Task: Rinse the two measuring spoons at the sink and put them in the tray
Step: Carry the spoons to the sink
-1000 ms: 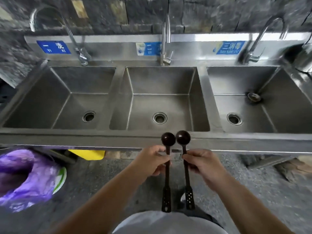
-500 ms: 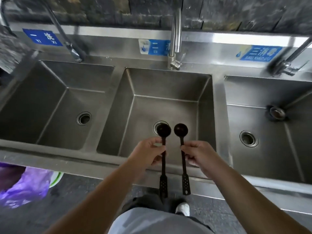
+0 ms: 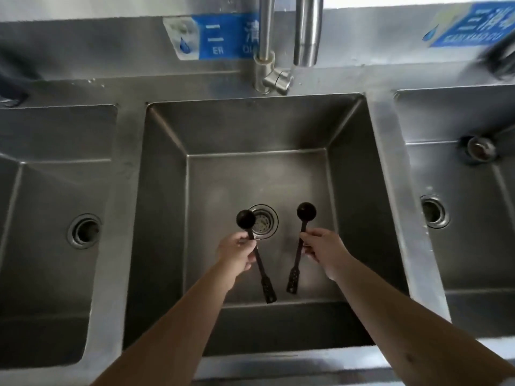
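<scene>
— How many basins?
— Three. Both hands are over the middle basin [image 3: 348,168].
— And spoons?
— Two. The left hand [image 3: 237,253] has its fingers pinched round the left spoon [image 3: 255,250]; the right hand [image 3: 324,250] pinches the right spoon [image 3: 301,240]. One tap [image 3: 305,32] above.

Head view, steeply down over sink [image 3: 370,174].

Two dark measuring spoons: the left spoon [image 3: 246,218] and the right spoon [image 3: 306,211], one in each of two hands, left hand [image 3: 237,253] and right hand [image 3: 324,250]. Three sink basins: left basin [image 3: 41,190], middle basin [image 3: 250,129], right basin [image 3: 459,246]. Three drains, one per basin. Two blue labels.
</scene>
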`<action>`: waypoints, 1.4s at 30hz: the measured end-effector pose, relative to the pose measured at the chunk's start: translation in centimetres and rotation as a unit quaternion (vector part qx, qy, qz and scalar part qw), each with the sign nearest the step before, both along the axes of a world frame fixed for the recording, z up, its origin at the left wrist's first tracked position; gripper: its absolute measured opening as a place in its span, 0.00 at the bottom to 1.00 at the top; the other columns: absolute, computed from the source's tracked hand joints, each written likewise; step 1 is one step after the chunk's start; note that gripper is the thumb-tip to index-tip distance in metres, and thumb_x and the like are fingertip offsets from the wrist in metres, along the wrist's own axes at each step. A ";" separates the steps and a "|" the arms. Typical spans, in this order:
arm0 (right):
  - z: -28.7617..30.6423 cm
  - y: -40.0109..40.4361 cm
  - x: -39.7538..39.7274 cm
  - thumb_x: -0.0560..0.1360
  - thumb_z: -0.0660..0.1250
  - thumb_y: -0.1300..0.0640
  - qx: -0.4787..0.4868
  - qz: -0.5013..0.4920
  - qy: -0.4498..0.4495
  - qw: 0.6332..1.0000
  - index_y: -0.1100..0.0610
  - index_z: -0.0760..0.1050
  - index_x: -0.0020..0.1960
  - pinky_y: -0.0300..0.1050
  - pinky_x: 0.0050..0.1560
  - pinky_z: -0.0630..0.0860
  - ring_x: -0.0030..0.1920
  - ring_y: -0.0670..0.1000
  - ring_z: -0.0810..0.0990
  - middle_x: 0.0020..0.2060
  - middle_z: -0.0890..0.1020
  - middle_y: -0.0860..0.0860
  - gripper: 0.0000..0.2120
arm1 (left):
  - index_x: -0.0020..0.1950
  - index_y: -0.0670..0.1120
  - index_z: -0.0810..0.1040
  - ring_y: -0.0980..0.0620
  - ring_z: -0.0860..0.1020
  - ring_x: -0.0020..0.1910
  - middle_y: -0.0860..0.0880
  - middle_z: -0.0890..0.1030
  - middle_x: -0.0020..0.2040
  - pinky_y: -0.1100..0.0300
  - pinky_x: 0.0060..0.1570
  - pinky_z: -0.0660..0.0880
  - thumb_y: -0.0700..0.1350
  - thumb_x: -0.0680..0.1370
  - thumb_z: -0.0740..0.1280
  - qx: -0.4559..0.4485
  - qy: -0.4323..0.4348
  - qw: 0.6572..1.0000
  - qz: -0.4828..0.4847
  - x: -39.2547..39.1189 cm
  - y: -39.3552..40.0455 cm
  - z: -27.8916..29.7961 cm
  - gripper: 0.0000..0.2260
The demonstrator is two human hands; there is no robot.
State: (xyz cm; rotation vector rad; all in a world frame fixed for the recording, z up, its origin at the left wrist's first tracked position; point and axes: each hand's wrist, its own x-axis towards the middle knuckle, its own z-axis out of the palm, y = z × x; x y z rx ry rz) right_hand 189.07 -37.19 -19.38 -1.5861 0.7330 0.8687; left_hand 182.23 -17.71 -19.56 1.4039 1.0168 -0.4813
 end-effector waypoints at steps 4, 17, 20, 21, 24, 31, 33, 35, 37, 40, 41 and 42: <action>-5.1 1.2 -0.1 0.79 0.67 0.63 -0.034 0.002 0.016 0.999 0.66 0.80 0.52 0.40 0.34 0.70 0.33 0.49 0.75 0.38 0.80 0.59 0.07 | 0.47 0.47 0.81 0.57 0.80 0.24 0.53 0.82 0.31 0.67 0.20 0.68 0.39 0.77 0.68 0.038 0.015 0.999 -0.034 0.0 0.4 -5.5 0.04; -15.5 1.0 -1.0 0.78 0.67 0.65 -0.076 0.031 0.037 0.996 0.55 0.78 0.37 0.31 0.22 0.70 0.32 0.48 0.77 0.34 0.79 0.53 0.12 | 0.44 0.46 0.71 0.50 0.78 0.30 0.42 0.79 0.40 0.69 0.17 0.64 0.37 0.79 0.65 0.000 0.091 0.996 0.001 -1.1 0.0 -14.6 0.06; -16.7 1.1 -1.2 0.76 0.69 0.64 -0.099 0.037 0.041 0.994 0.55 0.80 0.38 0.31 0.24 0.72 0.32 0.47 0.79 0.34 0.81 0.52 0.10 | 0.42 0.47 0.72 0.47 0.81 0.34 0.41 0.81 0.43 0.67 0.19 0.67 0.37 0.79 0.66 0.000 0.105 0.994 0.009 -1.4 -0.2 -15.8 0.08; -17.0 1.1 -1.3 0.76 0.69 0.64 -0.104 0.037 0.045 0.993 0.55 0.80 0.39 0.32 0.26 0.73 0.32 0.47 0.79 0.35 0.81 0.53 0.09 | 0.42 0.48 0.73 0.47 0.82 0.35 0.41 0.82 0.44 0.66 0.20 0.69 0.38 0.78 0.67 0.000 0.110 0.994 0.014 -1.5 -0.3 -16.1 0.08; -18.1 1.2 -1.5 0.75 0.70 0.63 -0.117 0.058 0.045 0.990 0.54 0.80 0.39 0.44 0.38 0.79 0.35 0.52 0.81 0.37 0.83 0.55 0.08 | 0.43 0.49 0.75 0.49 0.84 0.36 0.43 0.84 0.44 0.63 0.25 0.74 0.38 0.77 0.68 0.009 0.123 0.992 0.033 -2.1 -0.4 -17.2 0.07; -17.3 1.0 -1.2 0.71 0.74 0.53 -0.222 0.165 0.005 0.961 0.51 0.79 0.30 0.51 0.46 0.82 0.38 0.54 0.85 0.30 0.84 0.50 0.12 | 0.37 0.45 0.79 0.50 0.83 0.33 0.43 0.84 0.38 0.60 0.35 0.78 0.44 0.74 0.73 0.047 0.137 0.989 0.008 -2.6 -0.1 -18.1 0.07; -16.0 0.8 -0.7 0.72 0.73 0.51 -0.230 0.190 -0.002 0.954 0.52 0.79 0.30 0.51 0.46 0.81 0.40 0.55 0.85 0.33 0.85 0.54 0.13 | 0.38 0.45 0.80 0.50 0.82 0.30 0.44 0.85 0.37 0.59 0.37 0.77 0.49 0.74 0.73 0.060 0.151 0.987 -0.013 -2.9 0.4 -17.1 0.09; -14.1 0.9 0.4 0.74 0.71 0.49 -0.243 0.232 -0.013 0.942 0.54 0.81 0.33 0.47 0.42 0.79 0.42 0.57 0.84 0.36 0.85 0.55 0.13 | 0.38 0.47 0.80 0.50 0.82 0.31 0.46 0.85 0.36 0.57 0.38 0.78 0.53 0.73 0.71 0.092 0.156 0.983 -0.036 -2.6 1.2 -15.3 0.10; -11.5 1.6 2.2 0.75 0.68 0.45 -0.260 0.274 -0.047 0.925 0.54 0.83 0.40 0.43 0.37 0.72 0.45 0.56 0.83 0.37 0.84 0.52 0.13 | 0.39 0.49 0.81 0.48 0.83 0.38 0.48 0.85 0.38 0.53 0.43 0.80 0.56 0.72 0.70 0.151 0.119 0.980 -0.048 -1.2 2.2 -12.8 0.11; -6.0 3.6 6.7 0.75 0.67 0.44 -0.239 0.211 -0.141 0.937 0.52 0.82 0.55 0.42 0.48 0.73 0.51 0.53 0.81 0.48 0.84 0.50 0.15 | 0.59 0.50 0.79 0.52 0.80 0.51 0.48 0.83 0.56 0.59 0.51 0.73 0.56 0.73 0.70 0.157 -0.007 0.988 -0.010 4.0 3.6 -7.6 0.17; -3.6 4.5 8.6 0.74 0.67 0.43 -0.223 0.183 -0.185 0.939 0.51 0.80 0.59 0.41 0.51 0.72 0.52 0.51 0.80 0.50 0.83 0.48 0.18 | 0.64 0.51 0.76 0.54 0.78 0.54 0.50 0.80 0.60 0.59 0.53 0.72 0.57 0.73 0.69 0.156 -0.054 0.986 -0.013 6.4 4.1 -5.5 0.21; -1.1 5.4 10.6 0.74 0.67 0.42 -0.206 0.166 -0.234 0.936 0.51 0.77 0.62 0.40 0.51 0.70 0.51 0.48 0.78 0.52 0.81 0.46 0.20 | 0.66 0.53 0.73 0.55 0.77 0.56 0.51 0.79 0.62 0.59 0.54 0.71 0.58 0.73 0.68 0.168 -0.101 0.980 -0.023 8.9 4.6 -3.3 0.23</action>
